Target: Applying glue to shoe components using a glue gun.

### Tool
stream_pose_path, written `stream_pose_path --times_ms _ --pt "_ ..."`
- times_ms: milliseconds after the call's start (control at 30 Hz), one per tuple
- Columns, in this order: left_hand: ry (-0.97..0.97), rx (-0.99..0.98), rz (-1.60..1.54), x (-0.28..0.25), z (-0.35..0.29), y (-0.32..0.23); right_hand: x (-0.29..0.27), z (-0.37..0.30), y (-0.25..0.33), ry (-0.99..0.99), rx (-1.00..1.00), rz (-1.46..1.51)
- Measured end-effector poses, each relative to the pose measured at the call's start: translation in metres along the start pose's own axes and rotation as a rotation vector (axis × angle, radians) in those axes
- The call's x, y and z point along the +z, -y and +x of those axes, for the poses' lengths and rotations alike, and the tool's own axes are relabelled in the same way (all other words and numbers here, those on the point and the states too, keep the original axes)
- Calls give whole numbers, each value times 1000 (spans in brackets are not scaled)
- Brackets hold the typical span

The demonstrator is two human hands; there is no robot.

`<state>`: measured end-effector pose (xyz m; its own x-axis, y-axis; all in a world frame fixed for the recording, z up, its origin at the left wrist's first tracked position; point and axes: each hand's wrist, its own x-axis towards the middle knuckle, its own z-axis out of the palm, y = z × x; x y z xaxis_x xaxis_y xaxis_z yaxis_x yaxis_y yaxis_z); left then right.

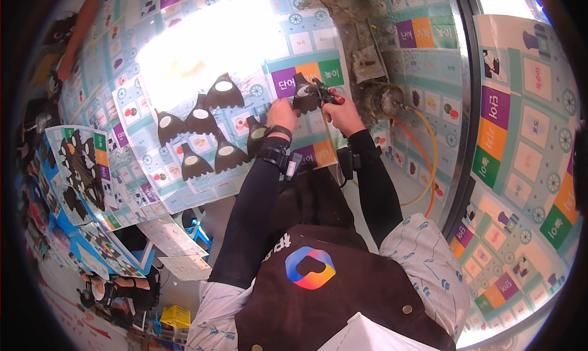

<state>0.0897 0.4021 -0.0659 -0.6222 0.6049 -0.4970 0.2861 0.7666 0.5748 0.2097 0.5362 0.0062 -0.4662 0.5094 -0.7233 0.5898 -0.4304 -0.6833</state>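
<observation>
The clippers' [326,94] handles are mostly hidden inside the right hand [343,117]; the left hand [282,116] covers a corner of the held brown piece [302,101], probably with its fingertips. By the table's [131,195] near edge, the left forearm [254,198] hides part of another brown piece [255,134]. Glare [208,38] washes out the table's far side. At its far left corner, a co-worker's arm [78,35] is cut off.

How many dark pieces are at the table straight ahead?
7: one piece between left hand and right hand; one just left of both; two front left; two behind them; one behind those. Others may be hidden.
</observation>
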Motion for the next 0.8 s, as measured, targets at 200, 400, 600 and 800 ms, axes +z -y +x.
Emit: stream_pose_path --times_ms 200,400,600,800 --pt "5 27 9 -12 -3 -5 -2 0 -4 -34 -27 -62" --pt "128 141 -203 -89 5 25 1 -54 45 64 39 4" --pt "-707 176 318 -217 83 162 46 -75 116 109 -81 -12" --pt "-482 111 320 -210 135 228 144 -46 169 295 -242 -172"
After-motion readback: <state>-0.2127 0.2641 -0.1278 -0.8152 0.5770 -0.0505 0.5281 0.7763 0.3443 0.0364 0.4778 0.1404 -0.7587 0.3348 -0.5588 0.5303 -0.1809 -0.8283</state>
